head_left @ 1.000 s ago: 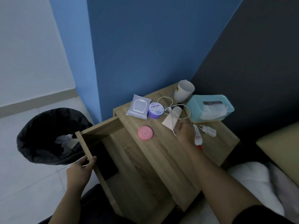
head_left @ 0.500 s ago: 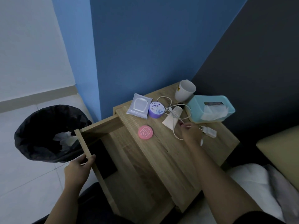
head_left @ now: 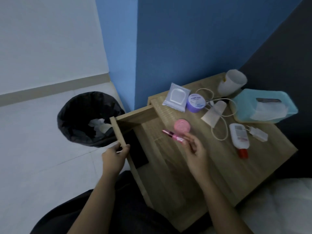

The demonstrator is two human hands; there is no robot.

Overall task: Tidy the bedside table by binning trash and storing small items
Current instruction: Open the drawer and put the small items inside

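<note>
Right now I am watching the right hand [head_left: 194,149] pinching a slim pink tube [head_left: 172,135] between thumb and fingertips, holding it just beside the round pink tin [head_left: 182,125], near the bedside table [head_left: 253,174] edge that is meeting the open drawer [head_left: 121,137]. The left hand [head_left: 116,154] is gripping the drawer's front panel, fingers curling over its top edge. A black-lined bin [head_left: 76,119] is standing on the floor just beyond the drawer, with crumpled white paper lying inside.

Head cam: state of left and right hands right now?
Left hand: grips the drawer front.
Right hand: fingers pinch a pink stick.
</note>
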